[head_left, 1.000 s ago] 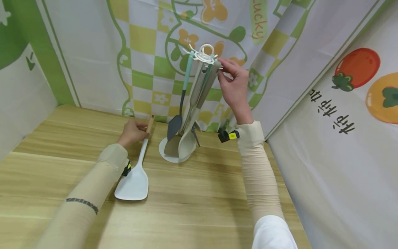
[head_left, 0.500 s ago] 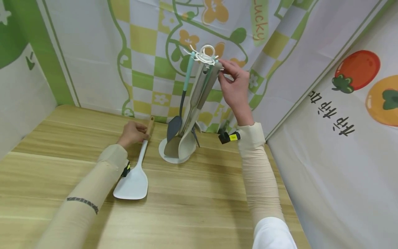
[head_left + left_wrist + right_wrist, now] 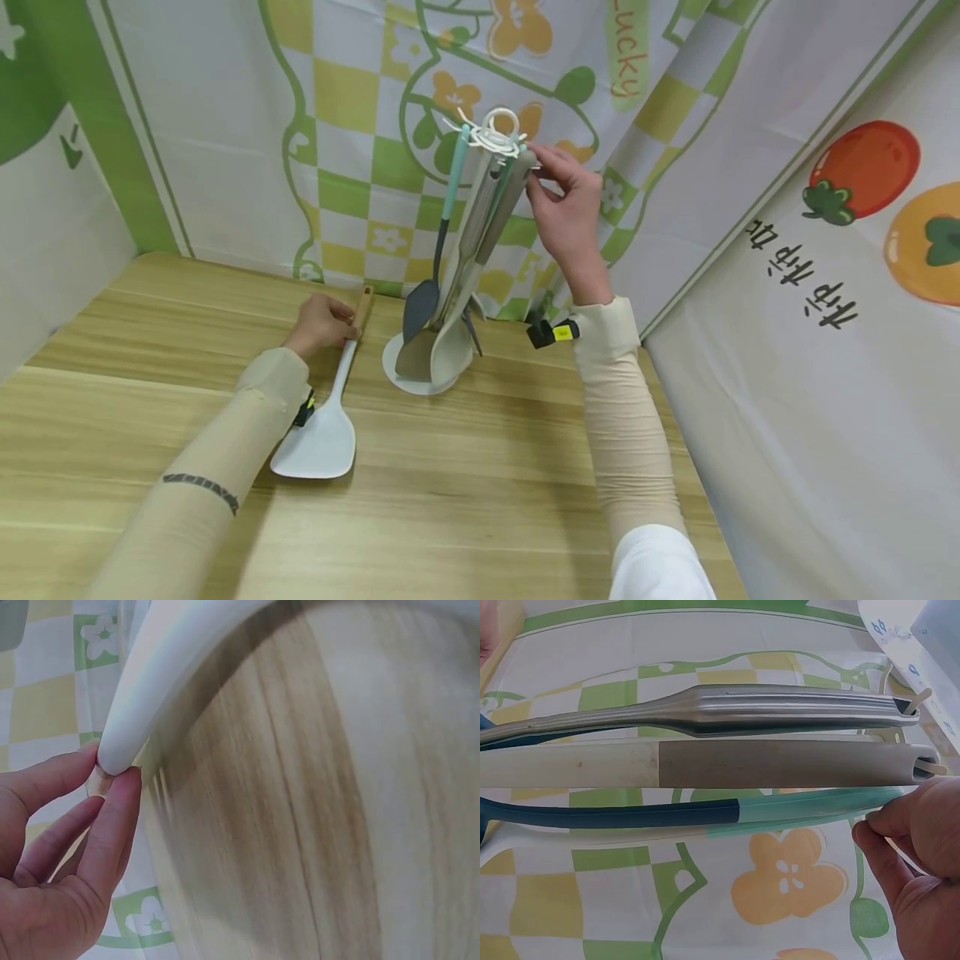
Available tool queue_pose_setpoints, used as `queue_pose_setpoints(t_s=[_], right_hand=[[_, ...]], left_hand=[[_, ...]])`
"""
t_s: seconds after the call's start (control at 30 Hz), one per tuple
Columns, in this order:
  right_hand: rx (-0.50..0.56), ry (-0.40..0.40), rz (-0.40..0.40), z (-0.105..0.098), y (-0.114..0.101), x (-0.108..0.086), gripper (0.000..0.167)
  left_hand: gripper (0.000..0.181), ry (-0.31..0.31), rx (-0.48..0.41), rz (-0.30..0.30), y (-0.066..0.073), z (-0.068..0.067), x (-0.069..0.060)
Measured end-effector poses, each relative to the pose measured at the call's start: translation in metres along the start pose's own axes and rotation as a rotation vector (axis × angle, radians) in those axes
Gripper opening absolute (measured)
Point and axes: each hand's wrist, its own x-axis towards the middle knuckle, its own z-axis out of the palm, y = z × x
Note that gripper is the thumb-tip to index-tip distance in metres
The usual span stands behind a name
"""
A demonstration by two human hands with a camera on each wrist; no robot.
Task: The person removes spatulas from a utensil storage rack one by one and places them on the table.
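My left hand pinches a white turner by its wooden handle, close to where the white shaft begins. The turner's blade points toward me, low over or on the table; which, I cannot tell. In the left wrist view, thumb and fingertips meet at the shaft's end. My right hand is at the top of a white utensil rack. In the right wrist view, its thumb and finger pinch the end of a teal handle with a dark blue shaft. Beside that hang a grey-brown handle and a steel one.
The rack's round white base stands on the wooden table near the back. Hanging from it are also a dark turner and a pale ladle. A patterned cloth covers the wall behind.
The white turner has shifted slightly, its handle end lower in the head view and its blade a little left and up. My right hand has stayed at the rack top.
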Motion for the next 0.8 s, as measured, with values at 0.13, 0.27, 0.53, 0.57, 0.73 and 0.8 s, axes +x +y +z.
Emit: queue_pose_setpoints(t_s=[0.13,0.27,0.53,0.57,0.73,0.8], right_hand=[[0.0,0.001,-0.005,0.0003,0.0009,0.0001,0.027],[0.003,0.005,-0.013,-0.0001,0.0012,-0.0005,0.027],[0.005,0.004,-0.008,-0.0008,0.0005,-0.0007,0.027],[0.008,0.005,-0.005,-0.0006,0.0002,-0.0005,0.027],[0.01,0.002,0.0,-0.0005,-0.0011,-0.0002,0.027],[0.003,-0.001,-0.001,-0.0006,-0.0014,-0.0003,0.027]], left_hand=[[0.044,-0.004,0.004,-0.008,-0.0014,0.0003,0.0011],[0.045,-0.012,-0.002,-0.012,-0.0011,0.0003,-0.0002],[0.048,-0.041,-0.013,-0.043,0.0004,-0.0004,0.0002],[0.049,-0.042,-0.016,-0.044,0.0003,-0.0006,0.0004],[0.049,-0.046,-0.012,-0.057,0.0007,-0.0021,0.0006],[0.049,-0.053,-0.011,-0.065,0.0006,-0.003,0.0005]])
